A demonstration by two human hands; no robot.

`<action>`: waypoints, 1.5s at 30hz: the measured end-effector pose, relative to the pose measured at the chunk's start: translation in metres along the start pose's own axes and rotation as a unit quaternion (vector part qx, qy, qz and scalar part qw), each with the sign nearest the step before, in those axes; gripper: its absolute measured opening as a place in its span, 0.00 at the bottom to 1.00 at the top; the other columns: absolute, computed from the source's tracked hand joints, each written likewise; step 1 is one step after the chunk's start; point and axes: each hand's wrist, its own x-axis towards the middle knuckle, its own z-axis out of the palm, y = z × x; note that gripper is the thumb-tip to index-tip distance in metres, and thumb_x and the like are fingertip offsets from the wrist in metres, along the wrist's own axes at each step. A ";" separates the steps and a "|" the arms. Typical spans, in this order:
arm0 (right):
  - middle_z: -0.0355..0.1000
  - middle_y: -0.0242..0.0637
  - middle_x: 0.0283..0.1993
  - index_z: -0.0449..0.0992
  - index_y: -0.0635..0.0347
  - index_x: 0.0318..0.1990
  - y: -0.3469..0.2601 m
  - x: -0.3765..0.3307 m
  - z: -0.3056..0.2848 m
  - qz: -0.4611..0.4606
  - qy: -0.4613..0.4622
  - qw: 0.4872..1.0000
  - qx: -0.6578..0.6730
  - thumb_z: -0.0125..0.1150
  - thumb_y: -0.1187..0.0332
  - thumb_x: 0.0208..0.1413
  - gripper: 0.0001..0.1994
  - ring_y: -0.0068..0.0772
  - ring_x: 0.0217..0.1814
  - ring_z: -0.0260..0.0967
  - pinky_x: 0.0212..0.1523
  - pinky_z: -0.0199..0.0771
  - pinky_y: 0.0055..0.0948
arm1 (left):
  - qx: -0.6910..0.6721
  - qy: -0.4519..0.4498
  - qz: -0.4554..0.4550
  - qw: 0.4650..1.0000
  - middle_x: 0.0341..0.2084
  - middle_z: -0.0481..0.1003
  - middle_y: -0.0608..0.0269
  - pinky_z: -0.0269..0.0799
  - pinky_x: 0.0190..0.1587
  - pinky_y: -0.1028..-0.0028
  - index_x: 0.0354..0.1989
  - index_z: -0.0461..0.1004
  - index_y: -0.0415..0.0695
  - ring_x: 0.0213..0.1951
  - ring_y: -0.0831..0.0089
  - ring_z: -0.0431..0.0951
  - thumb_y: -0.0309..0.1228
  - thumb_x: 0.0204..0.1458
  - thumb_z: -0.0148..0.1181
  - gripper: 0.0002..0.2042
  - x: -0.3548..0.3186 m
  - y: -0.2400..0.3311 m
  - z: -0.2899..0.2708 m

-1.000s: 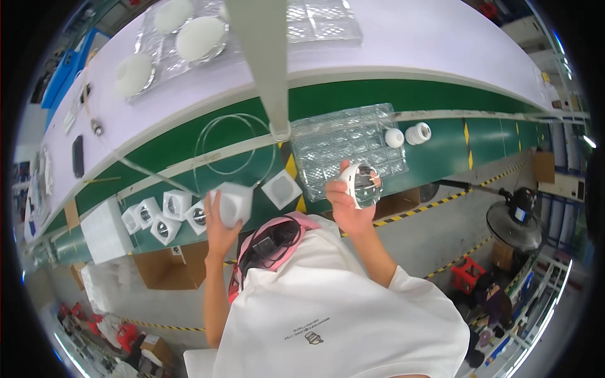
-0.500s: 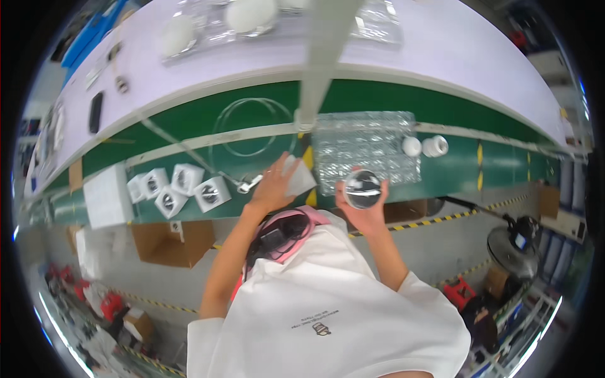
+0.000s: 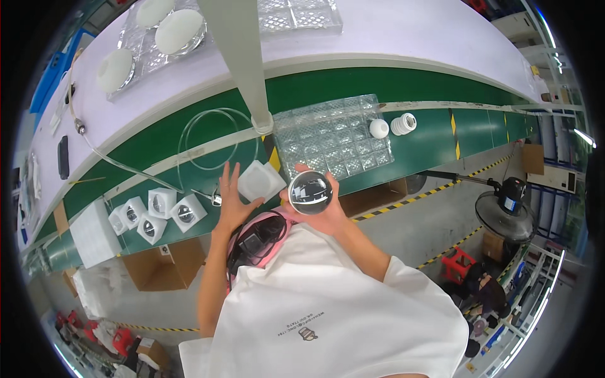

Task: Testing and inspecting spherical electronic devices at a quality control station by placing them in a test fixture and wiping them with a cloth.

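Note:
My right hand [image 3: 333, 217] grips a clear round lens [image 3: 310, 193] with a shiny, mirror-like face, held up before the green bench [image 3: 416, 151]. Left of it, my left hand [image 3: 232, 203] is spread with nothing in it, its thumb beside a white square foam block [image 3: 261, 181] with a round hollow. A metal nozzle [image 3: 215, 199] on a clear hose lies just left of my left hand's fingers. Farther left stand several white foam blocks [image 3: 186, 213] with dark round lenses set in them. Behind the lens lies a clear plastic blister tray [image 3: 334, 135].
A white ball [image 3: 379, 128] and a white ribbed roll [image 3: 404, 124] sit by the tray's right edge. White foam sheets [image 3: 94, 233] stand at the bench's left end. A grey post [image 3: 242, 57] rises behind. White domes [image 3: 179, 31] lie on the raised shelf. A fan [image 3: 507, 211] stands right.
My left hand has come off the white foam block and spread its fingers; the block lies apart from it. My right hand still holds the lens, now nearer the block. The whole view has turned.

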 end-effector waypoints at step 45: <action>0.74 0.50 0.43 0.62 0.46 0.64 0.016 0.020 0.016 0.040 -0.099 0.991 -0.076 0.33 0.30 0.64 0.35 0.43 0.42 0.68 0.40 0.65 0.42 | -0.141 -0.045 -0.106 0.983 0.71 0.52 0.39 0.63 0.66 0.61 0.76 0.28 0.43 0.66 0.50 0.66 0.38 0.51 0.71 0.57 -0.034 -0.053 0.023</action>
